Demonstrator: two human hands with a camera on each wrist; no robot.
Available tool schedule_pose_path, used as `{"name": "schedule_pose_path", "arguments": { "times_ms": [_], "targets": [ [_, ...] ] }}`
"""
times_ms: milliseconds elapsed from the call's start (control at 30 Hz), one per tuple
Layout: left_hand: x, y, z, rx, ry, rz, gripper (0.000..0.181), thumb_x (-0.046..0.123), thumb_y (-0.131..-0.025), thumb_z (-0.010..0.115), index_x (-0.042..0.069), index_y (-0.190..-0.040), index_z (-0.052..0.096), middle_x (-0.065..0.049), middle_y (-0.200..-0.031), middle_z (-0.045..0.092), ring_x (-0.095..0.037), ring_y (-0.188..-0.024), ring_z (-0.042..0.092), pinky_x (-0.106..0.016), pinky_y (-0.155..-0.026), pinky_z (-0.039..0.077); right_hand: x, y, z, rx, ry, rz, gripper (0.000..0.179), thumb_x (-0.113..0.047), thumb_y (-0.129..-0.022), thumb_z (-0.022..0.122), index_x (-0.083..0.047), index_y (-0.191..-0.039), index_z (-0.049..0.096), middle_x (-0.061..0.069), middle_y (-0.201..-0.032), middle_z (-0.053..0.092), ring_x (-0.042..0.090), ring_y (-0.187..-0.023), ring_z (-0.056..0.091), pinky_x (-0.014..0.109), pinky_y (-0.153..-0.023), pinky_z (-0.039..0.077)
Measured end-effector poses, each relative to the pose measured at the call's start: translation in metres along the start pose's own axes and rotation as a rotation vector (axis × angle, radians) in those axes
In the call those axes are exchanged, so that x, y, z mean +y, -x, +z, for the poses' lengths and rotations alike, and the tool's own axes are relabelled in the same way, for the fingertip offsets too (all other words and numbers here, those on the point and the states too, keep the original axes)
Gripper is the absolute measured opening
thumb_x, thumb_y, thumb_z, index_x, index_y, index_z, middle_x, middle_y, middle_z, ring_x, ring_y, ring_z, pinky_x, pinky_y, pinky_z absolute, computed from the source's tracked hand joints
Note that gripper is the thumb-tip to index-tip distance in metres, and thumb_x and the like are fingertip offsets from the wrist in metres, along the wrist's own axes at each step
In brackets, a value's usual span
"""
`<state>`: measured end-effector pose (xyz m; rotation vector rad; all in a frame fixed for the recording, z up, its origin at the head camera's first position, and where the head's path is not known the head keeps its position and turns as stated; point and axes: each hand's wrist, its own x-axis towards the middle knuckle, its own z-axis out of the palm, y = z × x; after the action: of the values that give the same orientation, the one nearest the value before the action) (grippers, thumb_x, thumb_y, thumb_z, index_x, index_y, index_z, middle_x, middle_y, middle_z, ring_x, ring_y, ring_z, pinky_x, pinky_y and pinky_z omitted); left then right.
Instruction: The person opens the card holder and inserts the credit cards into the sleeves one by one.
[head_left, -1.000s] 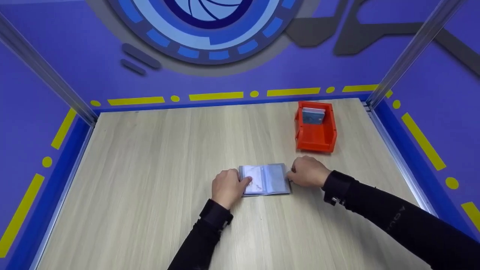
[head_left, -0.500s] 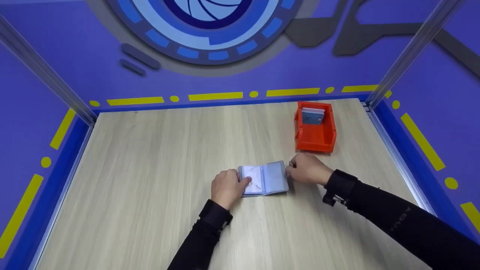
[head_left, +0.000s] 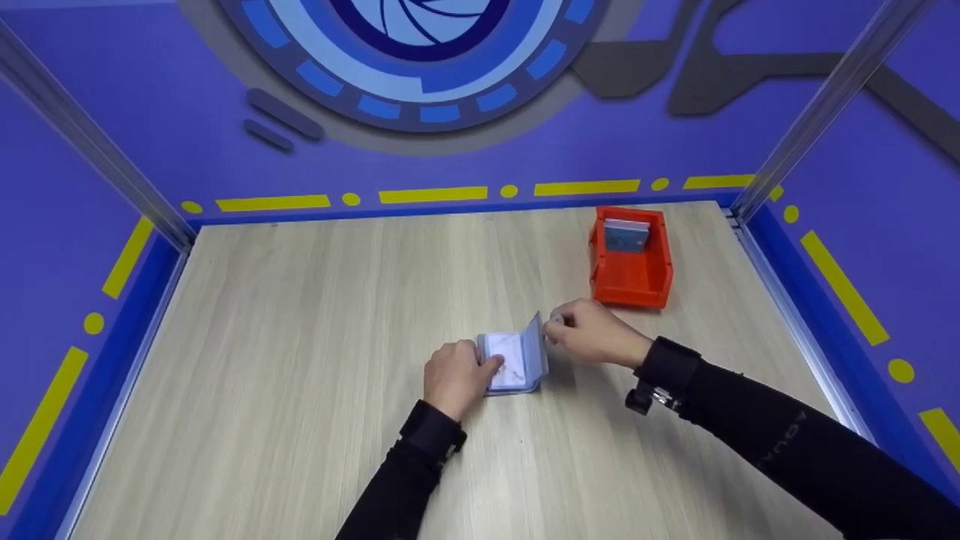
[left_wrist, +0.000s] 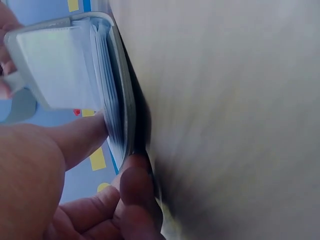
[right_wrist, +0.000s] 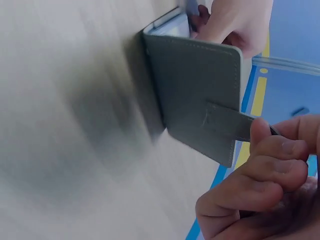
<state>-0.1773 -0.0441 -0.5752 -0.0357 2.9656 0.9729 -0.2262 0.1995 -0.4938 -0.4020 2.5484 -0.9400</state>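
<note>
A grey card holder (head_left: 536,358) with clear sleeves (left_wrist: 62,67) lies on the table, its right cover lifted almost upright. My left hand (head_left: 454,377) grips the holder's left side, thumb on top of the sleeves and fingers at the underside. A white card (head_left: 506,352) shows in the sleeve beside that thumb. On the right, my right hand (head_left: 598,334) pinches the end of the closure strap (right_wrist: 227,122) between thumb and finger. The strap sticks out from the cover's edge in the right wrist view, stitched to the outer face.
A red bin (head_left: 631,294) stands at the back right, beyond my right hand, with several cards (head_left: 625,237) upright at its far end. Blue-purple walls (head_left: 420,161) with yellow marks enclose the wooden table (head_left: 322,300) at the back and sides.
My right hand has moved left and up, holding the strap, and swung the right cover from flat to nearly upright. The left hand has stayed in place.
</note>
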Motion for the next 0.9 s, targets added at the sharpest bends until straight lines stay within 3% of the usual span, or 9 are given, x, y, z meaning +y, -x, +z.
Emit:
{"name": "schedule_pose_path", "arguments": {
  "times_ms": [333,467,633,900],
  "targets": [
    [-0.001,0.001,0.001,0.013,-0.013,0.023,0.05,0.043,-0.097,0.084,0.02,-0.067,0.051,0.005,-0.067,0.05,-0.014,-0.06,0.046,-0.033,-0.056,0.034,-0.015,-0.014,0.016,-0.026,-0.041,-0.108,0.031,-0.027,-0.109,0.059,-0.007,-0.088,0.07,-0.005,-0.078,0.058,0.015,-0.076,0.055,0.032,-0.071,0.043],
    [-0.001,0.001,0.0,0.009,-0.028,0.03,0.045,0.038,-0.106,0.073,0.017,-0.069,0.057,0.002,-0.068,0.056,-0.016,-0.06,0.05,-0.035,-0.056,0.037,-0.019,-0.018,0.023,-0.041,-0.064,-0.116,0.033,-0.031,-0.11,0.06,-0.012,-0.084,0.068,-0.005,-0.075,0.057,0.014,-0.071,0.053,0.029,-0.068,0.043],
    [0.0,-0.001,0.0,0.025,-0.054,0.029,0.048,0.036,-0.114,0.058,0.012,-0.074,0.069,-0.009,-0.075,0.071,-0.027,-0.065,0.066,-0.045,-0.059,0.049,-0.02,-0.023,0.033,-0.06,-0.067,-0.101,0.037,-0.038,-0.11,0.062,-0.018,-0.08,0.063,-0.007,-0.072,0.052,0.012,-0.066,0.05,0.028,-0.064,0.039],
    [0.001,-0.003,-0.002,0.029,-0.047,0.005,0.062,0.039,-0.119,0.042,0.01,-0.07,0.067,-0.018,-0.081,0.076,-0.037,-0.07,0.072,-0.054,-0.064,0.055,-0.022,-0.027,0.046,-0.076,-0.025,-0.121,0.04,-0.042,-0.109,0.065,-0.02,-0.076,0.058,-0.008,-0.07,0.047,0.01,-0.065,0.048,0.027,-0.063,0.038]
  ]
}}
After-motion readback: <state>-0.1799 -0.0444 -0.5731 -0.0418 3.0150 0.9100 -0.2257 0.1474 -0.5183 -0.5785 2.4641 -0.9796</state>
